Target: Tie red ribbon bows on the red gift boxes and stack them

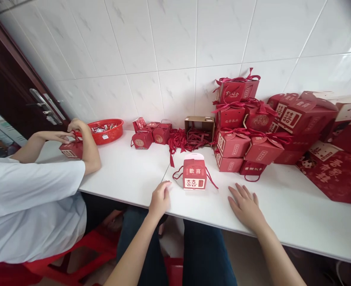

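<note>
In front of me a small red gift box (194,174) with white double-happiness print stands upright on the white table (139,174). Its top flap is up, and a dark red cord hangs from each side. My left hand (160,200) rests at the table's front edge, left of the box and apart from it, fingers curled together with nothing visible in them. To the right of the box, my right hand (245,204) lies flat on the tabletop with its fingers spread, touching no box.
Stacked ribbon-tied red boxes (233,143) stand at right, beside larger red boxes (336,171). Against the wall are a cardboard box (199,119) with ribbons, loose red ribbons (178,140) and small boxes (142,140). At left, a co-worker handles a red box (71,150) near a red basin (112,134).
</note>
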The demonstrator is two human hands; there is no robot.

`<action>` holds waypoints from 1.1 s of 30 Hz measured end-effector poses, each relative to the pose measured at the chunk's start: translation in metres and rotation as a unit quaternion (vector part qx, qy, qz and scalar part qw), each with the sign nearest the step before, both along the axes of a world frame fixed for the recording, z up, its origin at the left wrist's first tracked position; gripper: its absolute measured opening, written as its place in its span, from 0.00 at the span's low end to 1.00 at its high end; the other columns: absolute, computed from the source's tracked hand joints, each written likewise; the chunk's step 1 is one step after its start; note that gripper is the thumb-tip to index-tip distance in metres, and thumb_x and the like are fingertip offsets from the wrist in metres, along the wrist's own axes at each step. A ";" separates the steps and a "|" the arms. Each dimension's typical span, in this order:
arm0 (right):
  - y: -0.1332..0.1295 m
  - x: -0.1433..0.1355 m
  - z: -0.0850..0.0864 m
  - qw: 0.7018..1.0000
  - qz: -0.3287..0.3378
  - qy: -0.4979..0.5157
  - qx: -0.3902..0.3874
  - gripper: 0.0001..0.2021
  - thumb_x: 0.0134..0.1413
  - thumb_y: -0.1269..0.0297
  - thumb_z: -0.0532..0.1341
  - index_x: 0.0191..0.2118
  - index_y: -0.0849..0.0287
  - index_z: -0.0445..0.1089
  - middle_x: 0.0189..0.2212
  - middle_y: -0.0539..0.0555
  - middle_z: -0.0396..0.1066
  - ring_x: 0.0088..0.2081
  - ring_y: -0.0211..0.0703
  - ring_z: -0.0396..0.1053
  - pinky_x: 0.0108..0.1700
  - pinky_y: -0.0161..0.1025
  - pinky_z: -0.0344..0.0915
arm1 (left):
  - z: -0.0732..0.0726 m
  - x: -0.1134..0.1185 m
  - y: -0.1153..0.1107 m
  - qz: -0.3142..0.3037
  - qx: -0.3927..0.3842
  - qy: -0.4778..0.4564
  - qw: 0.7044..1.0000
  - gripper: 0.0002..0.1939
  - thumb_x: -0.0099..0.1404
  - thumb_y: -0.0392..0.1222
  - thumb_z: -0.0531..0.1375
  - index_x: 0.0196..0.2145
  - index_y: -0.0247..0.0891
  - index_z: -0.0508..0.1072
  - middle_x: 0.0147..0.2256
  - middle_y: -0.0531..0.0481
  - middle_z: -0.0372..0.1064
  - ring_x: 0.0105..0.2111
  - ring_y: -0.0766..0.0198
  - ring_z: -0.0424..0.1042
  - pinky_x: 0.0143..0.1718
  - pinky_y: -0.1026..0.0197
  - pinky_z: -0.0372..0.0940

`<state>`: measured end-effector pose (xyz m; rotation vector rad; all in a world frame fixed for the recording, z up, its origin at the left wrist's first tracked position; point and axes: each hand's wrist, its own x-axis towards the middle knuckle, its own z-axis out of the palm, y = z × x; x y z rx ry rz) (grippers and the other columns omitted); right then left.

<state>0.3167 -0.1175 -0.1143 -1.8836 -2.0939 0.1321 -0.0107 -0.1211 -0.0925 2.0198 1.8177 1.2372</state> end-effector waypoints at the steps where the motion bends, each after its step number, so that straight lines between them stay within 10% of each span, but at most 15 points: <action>1: 0.000 0.000 0.002 1.000 0.000 0.002 -0.002 0.24 0.62 0.56 0.45 0.58 0.58 0.64 0.64 0.60 0.55 0.65 0.62 0.48 0.61 0.66 0.46 | -0.001 -0.001 0.001 0.008 0.014 -0.005 1.000 0.17 0.63 0.33 0.47 0.44 0.37 0.72 0.46 0.43 0.72 0.49 0.56 0.71 0.53 0.51 0.65; 33: 0.003 -0.012 0.010 0.998 -0.031 0.004 0.047 0.19 0.60 0.59 0.47 0.52 0.55 0.66 0.56 0.61 0.62 0.58 0.56 0.57 0.56 0.62 0.52 | -0.010 -0.003 -0.002 -0.011 0.124 -0.002 0.992 0.16 0.61 0.27 0.46 0.41 0.37 0.67 0.40 0.42 0.69 0.45 0.55 0.70 0.46 0.51 0.67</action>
